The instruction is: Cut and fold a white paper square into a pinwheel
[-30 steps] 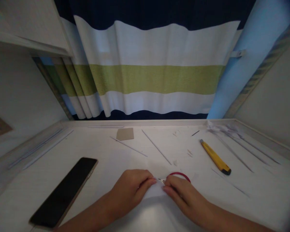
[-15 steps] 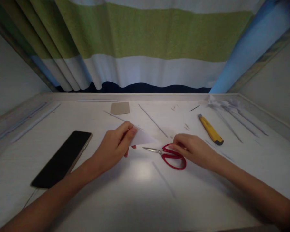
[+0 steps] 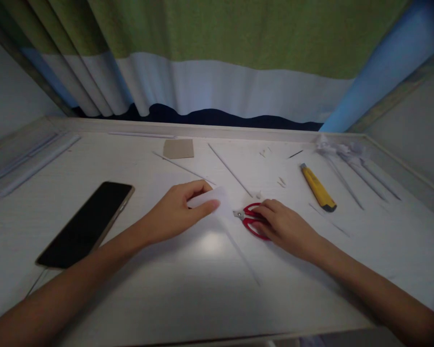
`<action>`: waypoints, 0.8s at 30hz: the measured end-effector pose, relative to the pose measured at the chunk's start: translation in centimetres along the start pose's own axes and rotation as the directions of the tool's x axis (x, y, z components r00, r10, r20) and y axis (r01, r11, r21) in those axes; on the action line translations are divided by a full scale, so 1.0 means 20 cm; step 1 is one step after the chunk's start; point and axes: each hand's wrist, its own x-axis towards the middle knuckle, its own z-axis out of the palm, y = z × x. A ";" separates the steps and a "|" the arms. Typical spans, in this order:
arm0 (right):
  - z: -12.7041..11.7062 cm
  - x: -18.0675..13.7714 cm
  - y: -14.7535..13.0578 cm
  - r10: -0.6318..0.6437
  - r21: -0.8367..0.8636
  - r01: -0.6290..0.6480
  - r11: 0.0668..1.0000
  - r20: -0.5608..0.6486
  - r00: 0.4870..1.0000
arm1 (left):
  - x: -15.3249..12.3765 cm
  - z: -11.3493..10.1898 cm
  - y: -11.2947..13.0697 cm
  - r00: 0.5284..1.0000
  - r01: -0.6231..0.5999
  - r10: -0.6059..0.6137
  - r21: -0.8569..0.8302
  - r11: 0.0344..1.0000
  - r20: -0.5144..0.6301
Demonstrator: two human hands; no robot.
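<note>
My left hand (image 3: 188,209) pinches a small piece of white paper (image 3: 219,195) between thumb and fingers. To its right, my right hand (image 3: 280,226) is closed round the red handles of a pair of scissors (image 3: 246,210). The paper overlaps the blades, so only the part near the pivot shows. Below the paper, a thin white strip (image 3: 244,255) lies slanting on the white table. Beyond the left hand rests a thin white stick (image 3: 183,167), and another thin stick (image 3: 229,169) lies past the scissors.
A dark phone (image 3: 87,224) lies at left, and a yellow utility knife (image 3: 317,188) at right. Rolled white paper tubes (image 3: 39,166) line the left edge. Several white sticks with crumpled tops (image 3: 358,173) lie at far right. A piece of cardboard (image 3: 179,148) sits at the back.
My right hand has closed over the scissor handles. The left hand has turned and moved right with the paper, which now covers the blades. The view has tilted down.
</note>
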 end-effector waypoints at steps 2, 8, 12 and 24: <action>-0.01 0.00 0.00 0.062 0.059 -0.061 0.996 -0.019 0.998 | 0.00 -0.01 0.01 0.996 0.088 -0.087 -0.127 0.988 0.016; -0.08 0.00 -0.02 0.316 0.695 -0.238 0.678 0.016 0.949 | -0.01 -0.03 0.04 0.955 0.296 -0.274 -0.330 0.896 0.111; -0.07 -0.03 -0.11 0.309 0.946 -0.211 0.247 0.129 0.942 | -0.01 0.00 0.00 0.957 0.286 -0.259 -0.548 0.786 0.127; 0.04 -0.08 -0.26 0.065 0.982 -0.175 -0.071 0.180 0.982 | -0.04 0.12 -0.04 0.976 0.173 -0.212 -0.748 0.641 0.044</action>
